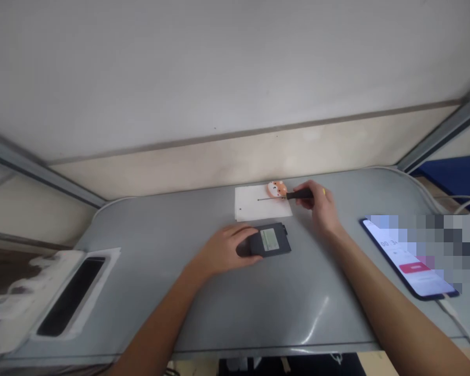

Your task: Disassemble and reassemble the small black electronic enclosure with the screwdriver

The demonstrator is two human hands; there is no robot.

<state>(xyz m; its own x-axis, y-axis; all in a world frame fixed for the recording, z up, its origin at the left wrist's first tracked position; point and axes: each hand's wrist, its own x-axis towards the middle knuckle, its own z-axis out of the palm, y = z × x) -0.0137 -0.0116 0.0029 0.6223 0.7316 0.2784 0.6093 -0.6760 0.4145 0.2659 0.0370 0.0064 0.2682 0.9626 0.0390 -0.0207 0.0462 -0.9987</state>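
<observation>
My left hand (pixel 229 248) grips the left side of a flat dark rectangular case (pixel 284 241) with a pale label, which lies on the grey table. Fingers are on its far edge and the thumb on its near edge. In my right hand (pixel 321 203) is a screwdriver (pixel 300 194) with a black handle, its thin shaft pointing left. The tip is over a white paper sheet (pixel 250 209), close to a small dark speck; whether it touches the paper I cannot tell. Behind the shaft sits a small orange and white animal-face object (pixel 277 188) at the paper's edge.
A lit phone (pixel 411 266) with a white charging cable (pixel 460 318) lies at the right, partly blurred out. At the left are a black phone-like slab (pixel 72 295) on white paper and a white power strip (pixel 35 297). A wall (pixel 235 156) borders the table's back.
</observation>
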